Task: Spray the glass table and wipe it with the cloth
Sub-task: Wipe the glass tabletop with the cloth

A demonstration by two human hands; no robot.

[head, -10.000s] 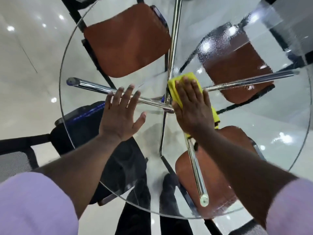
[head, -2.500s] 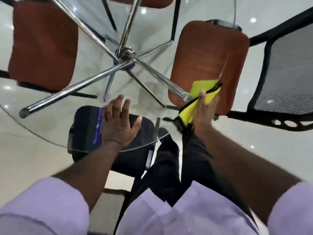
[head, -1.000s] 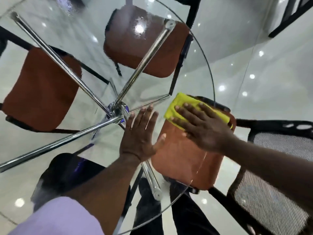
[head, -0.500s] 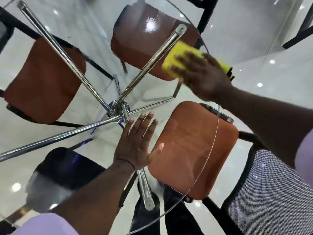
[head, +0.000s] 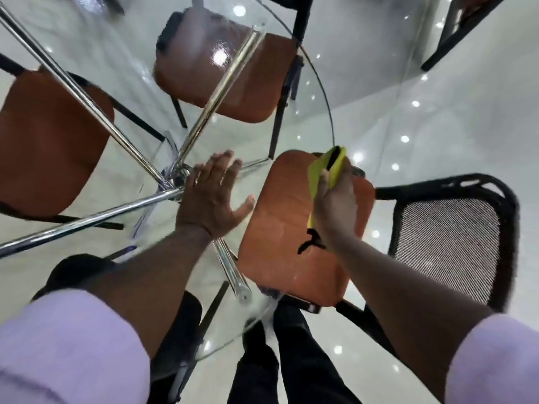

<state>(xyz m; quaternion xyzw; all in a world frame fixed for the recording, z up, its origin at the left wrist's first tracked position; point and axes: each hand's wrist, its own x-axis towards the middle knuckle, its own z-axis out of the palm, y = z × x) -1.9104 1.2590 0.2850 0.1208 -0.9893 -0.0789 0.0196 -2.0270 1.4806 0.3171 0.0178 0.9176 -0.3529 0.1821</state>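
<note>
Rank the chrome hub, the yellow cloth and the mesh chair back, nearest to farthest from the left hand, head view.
1. the chrome hub: under the glass table, just left of the left hand.
2. the yellow cloth: to the right, gripped by the right hand.
3. the mesh chair back: far right, beyond the table.

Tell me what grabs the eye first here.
The yellow cloth, gripped in the right hand at the right edge of the glass table, stands out brightest. The left hand lies flat, fingers spread, near the middle, over shiny chrome legs crossing beneath the glass, with orange chair seats showing through.
</note>
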